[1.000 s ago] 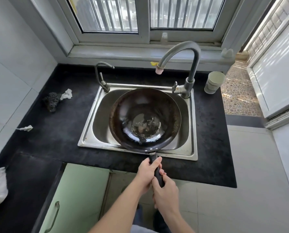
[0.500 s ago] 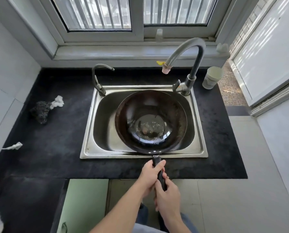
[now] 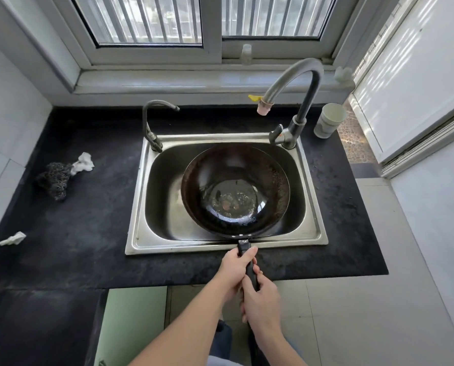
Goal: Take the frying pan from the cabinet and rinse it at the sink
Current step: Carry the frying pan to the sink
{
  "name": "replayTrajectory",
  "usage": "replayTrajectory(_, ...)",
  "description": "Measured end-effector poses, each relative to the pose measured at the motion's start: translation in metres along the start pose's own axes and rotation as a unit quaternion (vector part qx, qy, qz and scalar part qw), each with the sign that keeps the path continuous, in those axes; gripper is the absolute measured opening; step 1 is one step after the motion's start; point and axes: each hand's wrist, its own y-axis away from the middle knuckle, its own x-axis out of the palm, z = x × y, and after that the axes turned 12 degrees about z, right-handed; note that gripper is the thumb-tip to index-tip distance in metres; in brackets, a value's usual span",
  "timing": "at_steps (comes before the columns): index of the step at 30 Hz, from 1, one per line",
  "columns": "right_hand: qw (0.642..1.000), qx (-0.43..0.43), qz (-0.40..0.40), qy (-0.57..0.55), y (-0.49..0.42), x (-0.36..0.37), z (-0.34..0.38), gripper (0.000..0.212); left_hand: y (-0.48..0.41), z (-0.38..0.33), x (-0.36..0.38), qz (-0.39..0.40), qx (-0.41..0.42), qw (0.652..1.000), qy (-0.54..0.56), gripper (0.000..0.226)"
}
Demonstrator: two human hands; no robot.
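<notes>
The dark round frying pan (image 3: 235, 186) sits low in the steel sink (image 3: 138, 196), its bowl facing up with a shiny, speckled bottom. Its black handle sticks out over the sink's front rim toward me. My left hand (image 3: 233, 269) grips the handle nearer the pan, and my right hand (image 3: 260, 302) grips it just behind. The tall curved faucet (image 3: 300, 83) stands at the sink's back right, its pink-tipped spout above the pan's far edge. No water is running.
A smaller tap (image 3: 152, 125) stands at the sink's back left. A pale cup (image 3: 329, 120) is on the black counter (image 3: 88, 220) right of the faucet. A dark scrubber (image 3: 55, 178) with white paper lies left. Green cabinet door (image 3: 133, 326) below.
The pan has moved further back and lower into the sink. Both hands kept their grip on the handle and followed it forward; the view shifted closer over the sink.
</notes>
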Motion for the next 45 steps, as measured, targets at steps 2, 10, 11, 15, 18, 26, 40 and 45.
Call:
replayTrajectory(2, 1.000, 0.000, -0.007, -0.001, 0.000, 0.002, 0.003, 0.060, 0.000, -0.001, -0.001, 0.005, -0.006, 1.000, -0.001, 0.023)
replayTrajectory(10, 1.000, -0.007, -0.002, 0.014, 0.000, 0.002, 0.001, 0.063, 0.003, -0.002, -0.002, 0.006, -0.023, 1.000, 0.019, 0.024)
replayTrajectory(11, 1.000, -0.011, -0.001, 0.014, 0.001, 0.001, 0.002, 0.059, 0.003, -0.001, -0.003, 0.010, -0.028, 0.999, 0.029, 0.024)
replayTrajectory(15, 1.000, -0.020, -0.009, 0.014, 0.004, 0.000, 0.004, 0.043, 0.005, 0.006, -0.008, 0.015, -0.032, 0.999, 0.026, 0.028)
replayTrajectory(18, 1.000, -0.026, -0.004, 0.010, 0.003, 0.001, 0.002, 0.025, 0.005, 0.008, -0.011, 0.014, -0.025, 1.000, 0.005, 0.023)
replayTrajectory(26, 0.999, -0.036, -0.007, 0.002, -0.011, 0.009, 0.007, 0.024, 0.005, -0.008, -0.016, 0.026, -0.038, 0.999, -0.012, 0.020)
replayTrajectory(40, 0.995, -0.030, 0.085, -0.039, -0.021, -0.007, -0.006, 0.026, 0.001, 0.002, -0.024, 0.042, -0.013, 0.997, -0.066, 0.025)
replayTrajectory(45, 0.991, -0.080, 0.087, 0.068, -0.006, -0.043, -0.001, 0.013, 0.002, 0.008, -0.017, 0.013, 0.021, 0.997, -0.071, 0.024)
